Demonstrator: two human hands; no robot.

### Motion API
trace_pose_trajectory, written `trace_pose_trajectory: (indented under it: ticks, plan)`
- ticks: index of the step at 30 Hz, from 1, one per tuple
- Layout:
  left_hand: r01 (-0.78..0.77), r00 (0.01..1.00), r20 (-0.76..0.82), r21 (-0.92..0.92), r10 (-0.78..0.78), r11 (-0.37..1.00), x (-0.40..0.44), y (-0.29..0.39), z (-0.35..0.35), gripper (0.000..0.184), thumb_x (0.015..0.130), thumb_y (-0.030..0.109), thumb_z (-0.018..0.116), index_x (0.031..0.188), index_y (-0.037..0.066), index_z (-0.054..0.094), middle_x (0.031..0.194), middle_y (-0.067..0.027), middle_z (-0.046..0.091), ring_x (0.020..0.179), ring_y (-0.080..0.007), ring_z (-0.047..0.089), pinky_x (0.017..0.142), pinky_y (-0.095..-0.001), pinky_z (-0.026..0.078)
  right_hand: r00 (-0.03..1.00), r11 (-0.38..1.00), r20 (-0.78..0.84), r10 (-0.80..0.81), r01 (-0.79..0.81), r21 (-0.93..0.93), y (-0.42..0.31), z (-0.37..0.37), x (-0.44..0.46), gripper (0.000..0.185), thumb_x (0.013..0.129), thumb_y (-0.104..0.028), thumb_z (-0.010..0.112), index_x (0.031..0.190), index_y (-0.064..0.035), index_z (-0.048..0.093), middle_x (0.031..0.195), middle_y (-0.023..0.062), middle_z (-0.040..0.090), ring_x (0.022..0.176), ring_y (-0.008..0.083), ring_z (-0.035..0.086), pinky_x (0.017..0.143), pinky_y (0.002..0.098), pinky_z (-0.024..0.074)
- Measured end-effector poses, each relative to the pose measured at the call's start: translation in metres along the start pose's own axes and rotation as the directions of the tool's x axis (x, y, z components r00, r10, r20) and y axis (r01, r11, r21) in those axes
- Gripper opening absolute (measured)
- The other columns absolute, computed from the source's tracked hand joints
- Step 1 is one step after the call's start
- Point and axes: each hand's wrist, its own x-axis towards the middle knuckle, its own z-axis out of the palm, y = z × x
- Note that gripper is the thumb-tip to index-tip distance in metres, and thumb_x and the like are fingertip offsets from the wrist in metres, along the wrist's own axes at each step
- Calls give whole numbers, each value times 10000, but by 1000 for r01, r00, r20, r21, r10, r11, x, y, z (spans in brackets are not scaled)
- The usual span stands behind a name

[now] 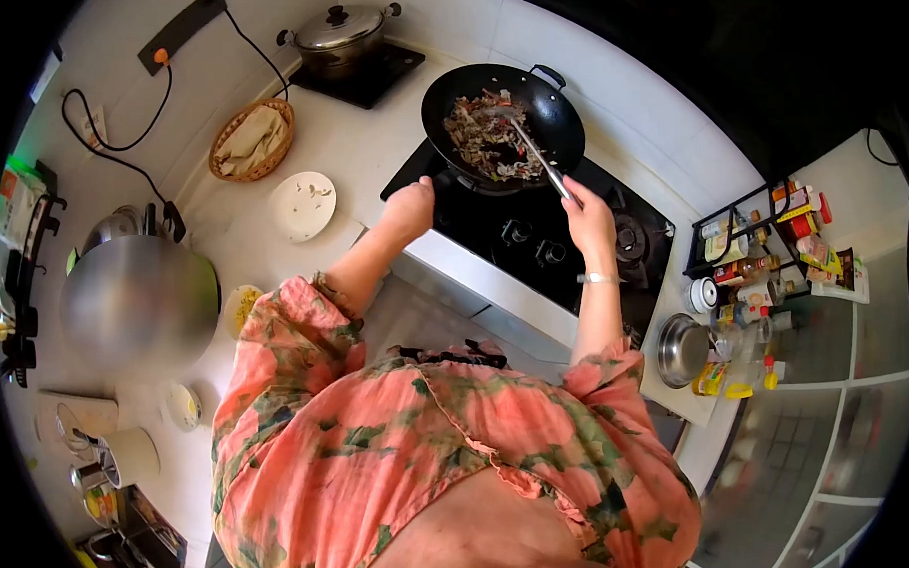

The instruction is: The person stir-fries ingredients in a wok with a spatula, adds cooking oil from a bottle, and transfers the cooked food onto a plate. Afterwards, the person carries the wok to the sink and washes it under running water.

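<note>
My right hand [589, 217] is closed around the metal handle of a spatula [538, 153], whose far end is down in the food. The food [489, 133], a mix of small brown, pale and reddish pieces, fills the middle of a black wok [559, 120]. That wok sits on the black gas stove [483, 228]. At the wok's near left side, my left hand [410, 207] makes a fist, apparently around the wok's handle, which the fingers mostly hide.
Left of the stove are a white plate [317, 219] with scraps and a wicker basket [285, 125] holding a cloth. A lidded pot [338, 50] stands behind. Bottles, a rack [695, 246] and a steel bowl [683, 350] crowd the right; a large metal lid [140, 305] is at left.
</note>
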Motion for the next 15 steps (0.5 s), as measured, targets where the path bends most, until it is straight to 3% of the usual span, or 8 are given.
trace_pose_trajectory:
  ticks: [3,6,8,10,11,13,14,15]
  plan:
    - [-29,999,-36,-37,27,999,-2,-18,2,285,779,18,491,1043,-89,492,844,-188,645,774,-328,652,636,-408,527,995,997,-63,-74,75,8,-9,18,21,322,858,-241,599,1180,-244,608,1022,114,655,932,313,617,785,373,483]
    - [-47,998,-42,-183,40,982,2,-28,-5,504,745,225,660,1147,-6,465,815,-177,644,772,-372,624,629,-440,508,999,991,-36,0,-5,-135,-10,24,27,328,859,-236,597,1187,-244,604,1031,117,652,943,315,615,796,374,482]
    - [-62,995,-84,-209,45,976,5,-35,1,565,726,289,700,1163,15,468,794,-154,652,727,-320,645,640,-410,516,999,981,-7,39,-39,-188,9,6,8,342,856,-235,600,1198,-246,596,1040,115,650,953,312,615,806,373,482]
    - [118,980,194,-379,-46,918,1,-31,-23,438,728,261,716,997,-1,491,799,-163,643,780,-305,646,675,-408,518,1000,987,1,25,-24,-157,25,-26,-12,333,849,-228,610,1182,-226,611,1032,126,651,954,305,617,808,365,482]
    - [200,946,320,-442,-54,875,1,-28,-35,406,739,251,712,953,-6,482,704,-137,630,634,-253,648,582,-368,522,999,997,30,13,-11,-76,39,-39,-18,321,845,-225,615,1166,-211,622,1027,135,650,951,302,619,810,358,481]
    - [199,947,319,-460,-47,865,6,-32,-30,401,740,246,714,937,-10,477,668,-127,619,579,-233,636,536,-351,511,996,991,18,-82,80,103,54,-60,-22,290,838,-212,625,1123,-163,648,1016,157,649,944,299,622,809,340,475]
    - [201,947,319,-478,-44,855,7,-32,-26,397,741,241,716,922,-14,473,632,-117,608,524,-212,623,491,-334,499,996,992,21,-81,79,98,51,-62,-19,290,838,-212,625,1123,-163,648,1016,157,649,944,299,622,809,340,475]
    - [205,945,324,-480,-45,853,9,-33,-23,397,741,241,716,922,-14,473,632,-117,608,524,-212,623,491,-334,499,996,997,42,-76,78,-31,47,-60,-14,293,839,-222,623,1125,-162,646,1020,155,647,945,300,622,809,339,474]
